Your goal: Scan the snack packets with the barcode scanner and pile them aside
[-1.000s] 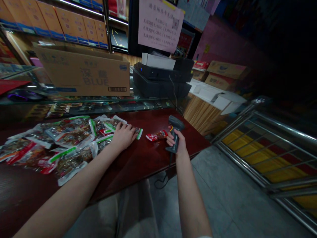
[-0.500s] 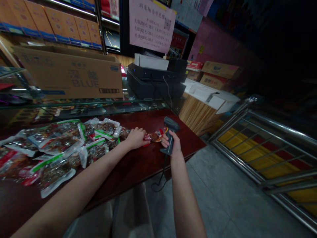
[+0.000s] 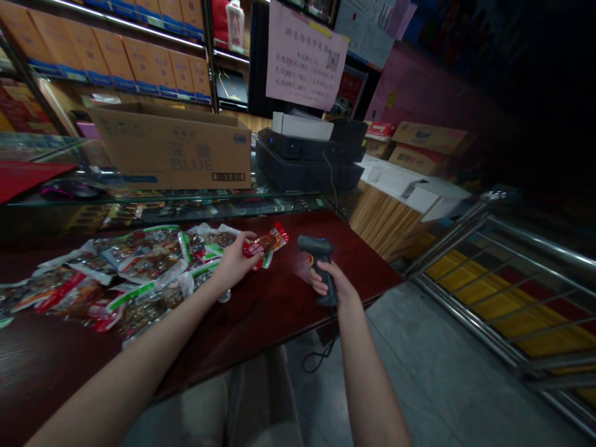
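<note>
While the left hand (image 3: 234,262) pinches a red-ended snack packet (image 3: 267,244) beside piled plastic packets (image 3: 151,264) on the surface (image 3: 265,316), the right hand (image 3: 336,282) grips a barcode scanner (image 3: 317,247).

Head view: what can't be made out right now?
All in the head view:
- Red packet: one end partly covered by the left hand; its small print is unreadable.
- Scanner: part of its handle is behind the right hand.
- Packet pile: overlaps prevent a count; the left picture edge cuts it off.
- Cardboard box: contents hidden by its front wall.
- Pink sign: bottom line too small.
</note>
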A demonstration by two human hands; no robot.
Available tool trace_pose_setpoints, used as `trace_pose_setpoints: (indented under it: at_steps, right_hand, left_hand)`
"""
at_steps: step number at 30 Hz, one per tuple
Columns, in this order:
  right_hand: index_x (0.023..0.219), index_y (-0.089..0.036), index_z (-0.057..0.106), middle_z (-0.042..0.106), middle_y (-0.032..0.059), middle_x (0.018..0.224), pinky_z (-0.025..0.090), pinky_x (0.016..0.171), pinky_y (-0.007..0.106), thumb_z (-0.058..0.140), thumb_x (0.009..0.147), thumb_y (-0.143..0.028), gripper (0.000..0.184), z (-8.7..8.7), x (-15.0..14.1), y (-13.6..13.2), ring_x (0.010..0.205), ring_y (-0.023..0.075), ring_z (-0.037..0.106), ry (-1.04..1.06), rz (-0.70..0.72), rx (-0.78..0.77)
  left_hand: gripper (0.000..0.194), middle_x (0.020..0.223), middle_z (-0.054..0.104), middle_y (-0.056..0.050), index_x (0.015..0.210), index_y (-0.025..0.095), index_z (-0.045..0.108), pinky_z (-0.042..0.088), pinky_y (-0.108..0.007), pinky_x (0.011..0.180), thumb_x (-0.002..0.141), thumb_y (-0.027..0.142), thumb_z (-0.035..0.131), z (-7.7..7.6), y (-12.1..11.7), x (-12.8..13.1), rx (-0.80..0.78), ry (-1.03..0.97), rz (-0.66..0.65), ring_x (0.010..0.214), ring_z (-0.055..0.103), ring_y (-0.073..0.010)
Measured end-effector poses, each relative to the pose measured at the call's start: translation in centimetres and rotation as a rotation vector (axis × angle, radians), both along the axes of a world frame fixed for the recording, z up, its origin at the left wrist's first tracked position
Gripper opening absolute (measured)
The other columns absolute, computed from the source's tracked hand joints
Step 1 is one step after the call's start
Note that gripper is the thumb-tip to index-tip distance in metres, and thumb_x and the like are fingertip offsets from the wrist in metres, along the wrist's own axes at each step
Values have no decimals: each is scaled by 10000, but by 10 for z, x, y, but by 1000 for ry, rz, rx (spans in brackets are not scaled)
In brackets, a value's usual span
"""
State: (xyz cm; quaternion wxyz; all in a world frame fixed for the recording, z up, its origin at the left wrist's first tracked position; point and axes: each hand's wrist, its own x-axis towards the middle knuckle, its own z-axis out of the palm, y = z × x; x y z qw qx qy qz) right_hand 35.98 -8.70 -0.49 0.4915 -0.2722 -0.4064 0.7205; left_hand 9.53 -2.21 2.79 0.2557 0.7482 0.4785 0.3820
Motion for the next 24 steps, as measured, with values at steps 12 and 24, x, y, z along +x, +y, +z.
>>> trace_pose_setpoints:
  at_steps: [12,24]
  right_hand:
    - [928,-184,506,455,-95,521,246,291,142,651,784,-352,264,-2,-5,0,315,23,268,-80,33,-37]
    - [927,-196,498,436,-105,519,257,308,148,664,778,-361,277,0,-3,-1,319,25,257,-87,45,-31]
  left_hand:
    - [328,952,675,-66,1050,169,567,469,-356,830,770,338,584,-14,-8,4,10,-34,-64,862,638,-226]
    - [313,992,677,-70,1056,172,572,476,-355,847,783,324,593,-18,-7,6,35,29,-81,925,646,-235]
